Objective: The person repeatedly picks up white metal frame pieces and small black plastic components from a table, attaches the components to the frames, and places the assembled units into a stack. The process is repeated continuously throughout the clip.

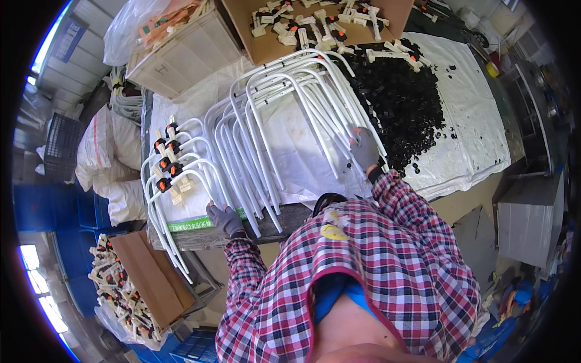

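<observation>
My left hand, in a grey glove, is at the table's front edge, its curled fingers closed on the leg of a white bent tube. This tube belongs to a left-hand group of U-shaped tubes carrying cream plastic clamps with black and orange parts. Farther right, my right hand, also gloved, has its fingers round the leg of another white bent tube. Between my hands several more white U-shaped tubes lie overlapped, their legs pointing toward me. No clamps show on these.
A heap of small black parts spreads beside my right hand. At the back stand a cardboard box of clamps and a whitish crate. Another open carton with clamps is at lower left, by white sacks. White sheeting covers the table.
</observation>
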`<move>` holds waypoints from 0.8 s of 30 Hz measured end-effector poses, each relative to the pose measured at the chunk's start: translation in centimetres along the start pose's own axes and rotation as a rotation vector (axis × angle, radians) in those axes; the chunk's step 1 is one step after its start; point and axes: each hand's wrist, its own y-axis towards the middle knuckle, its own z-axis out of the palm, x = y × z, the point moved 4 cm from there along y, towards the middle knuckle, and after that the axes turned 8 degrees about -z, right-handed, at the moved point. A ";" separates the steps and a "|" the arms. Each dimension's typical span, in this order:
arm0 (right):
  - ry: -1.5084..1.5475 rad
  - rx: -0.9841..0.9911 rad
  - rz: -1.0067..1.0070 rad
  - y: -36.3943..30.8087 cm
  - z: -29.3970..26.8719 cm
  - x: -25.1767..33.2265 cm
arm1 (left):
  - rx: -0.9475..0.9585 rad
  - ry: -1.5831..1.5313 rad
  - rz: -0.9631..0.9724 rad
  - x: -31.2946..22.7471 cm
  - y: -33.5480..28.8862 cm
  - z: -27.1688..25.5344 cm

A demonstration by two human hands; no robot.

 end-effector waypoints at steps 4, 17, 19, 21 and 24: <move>-0.295 -0.084 0.111 2.6 0.1 -4.3 | 0.165 -0.286 0.199 -5.8 -0.1 0.4; -0.530 0.272 0.078 -0.9 -2.7 -2.9 | 0.567 -0.158 -0.099 -18.1 4.3 12.6; -0.526 0.260 0.057 -0.6 -2.1 -3.1 | 0.564 -0.165 -0.160 -17.9 5.3 13.7; -0.490 0.273 -0.014 0.9 -1.2 -2.0 | 0.498 -0.164 -0.142 -12.2 8.8 17.5; -0.394 0.235 -0.022 0.2 0.2 -5.2 | 0.684 -0.673 -0.438 -14.2 8.6 16.0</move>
